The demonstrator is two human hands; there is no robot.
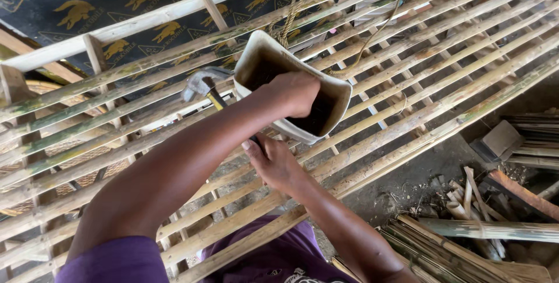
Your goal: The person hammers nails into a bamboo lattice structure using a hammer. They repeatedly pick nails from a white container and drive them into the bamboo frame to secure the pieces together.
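Purple sleeve (116,262) sits closest, soft cloth on my left shoulder, same purple shirt (273,254) below. From it my left arm runs up bare to my left hand (294,94), which dips into the mouth of a tub (335,94). Fingers are down inside the dark, so I cannot tell if they are curled on anything or spread.

Tub: off-white plastic, squarish with rounded corners, thin bendy-looking wall, grimy rim, inside stained nearly black. It rests tilted on the bamboo rack (442,56), mouth toward me, near the rack's middle.

My right hand (273,163) is just under the tub, fingers wrapped tight round a hammer (204,85) handle. Handle is dark with a yellow stretch near the top; head is dull grey metal, claw type, lying left of the tub against the slats.

Rack: long split bamboo slats, pale tan with green streaks, smooth and knotted, laid side by side with gaps over squared pale wooden crossbars. Frayed tan rope (291,15) loops at the tub's far edge. Black tarp (70,3) with yellow printed marks shows behind the rack. Lower right, on dirt floor, a bundle of thin bamboo strips (442,254) and rough offcuts (471,195).
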